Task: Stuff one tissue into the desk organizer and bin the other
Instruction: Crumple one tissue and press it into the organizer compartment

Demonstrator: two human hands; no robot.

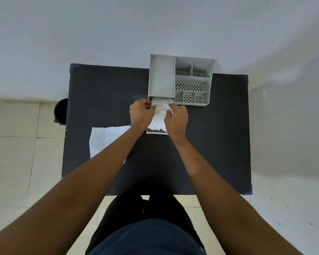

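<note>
A grey desk organizer (162, 78) with several compartments stands at the far middle of the dark table (210, 140). Its drawer (156, 132) is pulled out toward me, and a crumpled white tissue (159, 115) lies in it. My left hand (141, 113) and my right hand (177, 119) both pinch this tissue from either side, fingers closed on it. A second white tissue (107, 139) lies flat on the table to the left, partly hidden under my left forearm.
A black bin (61, 111) stands on the tiled floor by the table's left edge, mostly hidden behind the table. A pale wall rises right behind the organizer. My legs are at the table's near edge.
</note>
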